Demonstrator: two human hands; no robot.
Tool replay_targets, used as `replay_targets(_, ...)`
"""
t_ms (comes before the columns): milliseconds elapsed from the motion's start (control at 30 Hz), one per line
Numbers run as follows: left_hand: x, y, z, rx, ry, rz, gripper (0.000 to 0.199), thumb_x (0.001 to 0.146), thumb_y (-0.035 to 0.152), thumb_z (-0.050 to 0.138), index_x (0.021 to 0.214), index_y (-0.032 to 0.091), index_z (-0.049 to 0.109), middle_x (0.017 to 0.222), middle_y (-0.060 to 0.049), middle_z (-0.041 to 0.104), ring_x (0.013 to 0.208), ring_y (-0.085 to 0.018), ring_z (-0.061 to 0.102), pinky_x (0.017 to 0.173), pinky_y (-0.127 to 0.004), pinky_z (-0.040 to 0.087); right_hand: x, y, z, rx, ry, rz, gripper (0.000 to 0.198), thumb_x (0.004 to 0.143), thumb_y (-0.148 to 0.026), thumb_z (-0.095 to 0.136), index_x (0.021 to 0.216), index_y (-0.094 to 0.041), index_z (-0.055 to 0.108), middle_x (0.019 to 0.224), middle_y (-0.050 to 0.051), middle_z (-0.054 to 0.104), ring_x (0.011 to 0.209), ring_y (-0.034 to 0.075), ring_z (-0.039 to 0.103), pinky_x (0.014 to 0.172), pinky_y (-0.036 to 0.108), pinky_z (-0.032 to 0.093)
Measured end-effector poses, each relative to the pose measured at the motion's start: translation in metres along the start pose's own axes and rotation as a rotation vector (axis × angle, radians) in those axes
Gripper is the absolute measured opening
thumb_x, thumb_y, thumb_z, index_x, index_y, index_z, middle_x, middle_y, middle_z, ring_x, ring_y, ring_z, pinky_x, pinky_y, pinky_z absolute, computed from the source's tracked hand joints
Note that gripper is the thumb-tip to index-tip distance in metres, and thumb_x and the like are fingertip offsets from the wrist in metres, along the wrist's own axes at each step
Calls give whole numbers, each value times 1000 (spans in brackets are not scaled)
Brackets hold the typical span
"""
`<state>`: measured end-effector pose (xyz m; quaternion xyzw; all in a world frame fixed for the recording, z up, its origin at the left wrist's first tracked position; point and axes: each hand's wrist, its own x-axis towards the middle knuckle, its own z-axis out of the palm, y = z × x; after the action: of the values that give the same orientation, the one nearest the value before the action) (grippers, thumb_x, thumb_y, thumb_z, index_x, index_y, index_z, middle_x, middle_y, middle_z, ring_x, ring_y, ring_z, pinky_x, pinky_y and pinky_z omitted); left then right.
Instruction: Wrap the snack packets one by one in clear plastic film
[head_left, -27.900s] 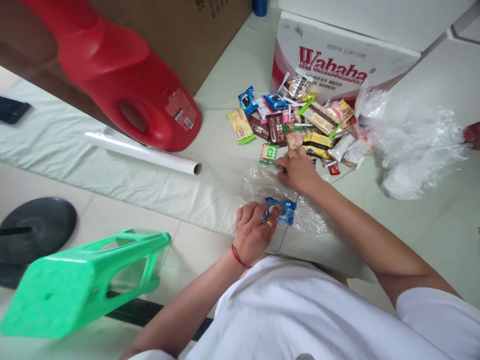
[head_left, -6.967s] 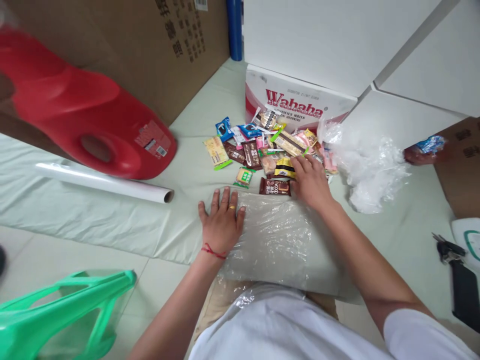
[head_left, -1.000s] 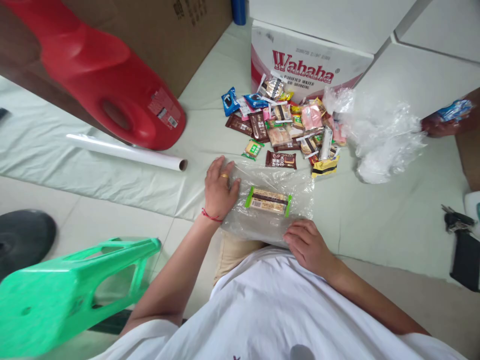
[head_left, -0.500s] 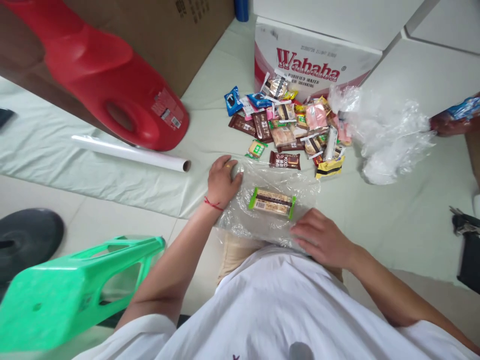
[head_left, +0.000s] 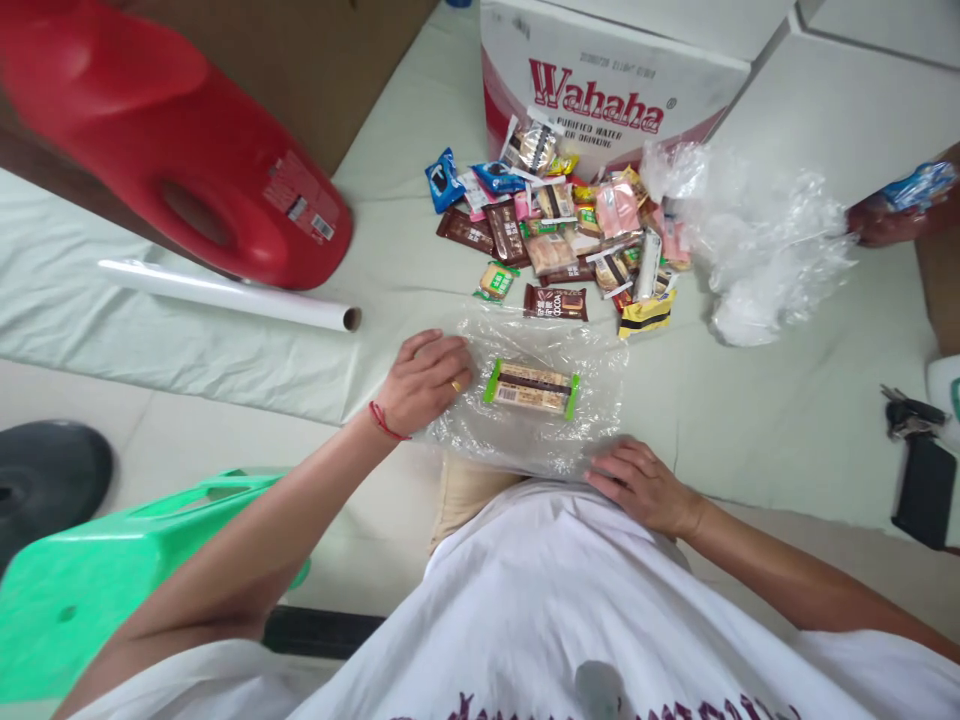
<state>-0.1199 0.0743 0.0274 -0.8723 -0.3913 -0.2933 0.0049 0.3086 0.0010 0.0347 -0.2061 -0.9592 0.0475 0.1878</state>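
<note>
A clear plastic bag (head_left: 517,440) lies spread at the table's front edge, with a green-ended wrapped cracker bar (head_left: 532,388) on or inside it; I cannot tell which. My left hand (head_left: 429,378), wearing a ring and a red string bracelet, closes its fingers on the bag's left edge. At the lower right corner, my right hand (head_left: 637,482) has its fingers drawn together on the plastic. Just beyond the bag lie a brown cocoa snack packet (head_left: 555,302) and a small green-and-clear biscuit packet (head_left: 496,282).
Several wrapped snacks (head_left: 551,255) are heaped before a Wahaha carton (head_left: 600,90). Crumpled clear plastic bags (head_left: 765,245) sit to their right. A white roll (head_left: 232,295) and a red jug (head_left: 247,190) are at left, a green stool (head_left: 97,590) below. Keys (head_left: 911,410) lie far right.
My left hand has slid down from the bag's upper left corner to its left edge, its fingers now closer together. My right hand has shifted slightly toward the lower right corner. The view has tilted.
</note>
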Motion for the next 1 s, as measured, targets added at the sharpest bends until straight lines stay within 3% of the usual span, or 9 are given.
replay_targets(100, -10, 2, -18, -98, -203, 79, 35, 94, 10, 50, 116, 28, 69, 119, -4, 78, 129, -21, 66, 123, -48, 39, 5, -5, -1, 2, 13, 24, 31, 99, -12, 62, 125, -27, 72, 117, 4, 75, 106, 20, 61, 104, 41, 50)
replay_targets(200, -19, 5, -37, -188, -339, 40, 54, 88, 9, 48, 138, 25, 60, 141, -10, 69, 137, -23, 60, 123, -49, 39, 18, -8, -6, 95, 55, 117, 25, 98, -12, 64, 115, -27, 74, 115, 6, 76, 99, 21, 62, 91, 39, 52)
replay_targets(300, -27, 11, -54, -247, -497, -20, 70, 83, 13, 55, 152, 22, 46, 159, -15, 52, 151, -28, 47, 127, -53, 32, 37, -2, -12, 336, 90, 322, 16, 99, -19, 64, 109, -26, 74, 106, 7, 76, 93, 22, 62, 84, 39, 52)
replay_targets(400, -35, 14, -58, -223, -585, -22, 69, 86, 29, 67, 152, 22, 46, 165, -18, 43, 155, -34, 40, 129, -58, 25, 52, 11, -17, 636, 170, 666, 13, 100, -35, 64, 98, -25, 72, 87, 5, 72, 79, 20, 61, 75, 35, 51)
replay_targets(500, -41, 15, -50, -178, -538, -5, 60, 90, 46, 72, 142, 22, 54, 163, -18, 46, 153, -34, 43, 129, -57, 24, 61, 26, -18, 853, 288, 1029, 28, 93, -51, 71, 90, -23, 71, 75, 1, 66, 66, 16, 55, 63, 29, 45)
replay_targets(567, -43, 16, -41, -163, -459, -32, 55, 92, 52, 70, 137, 22, 57, 158, -18, 53, 149, -33, 48, 129, -55, 25, 67, 35, -16, 925, 349, 1160, 32, 88, -54, 75, 89, -22, 71, 73, 0, 65, 64, 15, 53, 61, 27, 41)
replay_targets(700, -41, 25, -28, -157, -321, -92, 51, 91, 53, 72, 129, 22, 60, 148, -17, 62, 141, -32, 56, 127, -54, 30, 79, 47, -14, 1010, 380, 1241, 34, 84, -54, 77, 86, -21, 71, 69, -1, 62, 61, 13, 48, 58, 26, 35)
replay_targets(833, -34, 32, -25, -220, -203, -158, 27, 95, 25, 65, 122, 23, 62, 138, -14, 68, 135, -28, 60, 120, -54, 41, 88, 58, -13, 1035, 369, 1298, 36, 81, -55, 79, 83, -20, 71, 67, -2, 61, 60, 12, 46, 55, 26, 30)
replay_targets(1000, -24, 35, -34, -389, -220, -141, 53, 79, 4, 53, 128, 22, 55, 146, -16, 59, 143, -31, 52, 120, -60, 42, 91, 66, -10, 1050, 354, 1349, 38, 80, -57, 79, 81, -20, 69, 62, -4, 56, 55, 10, 41, 53, 25, 26)
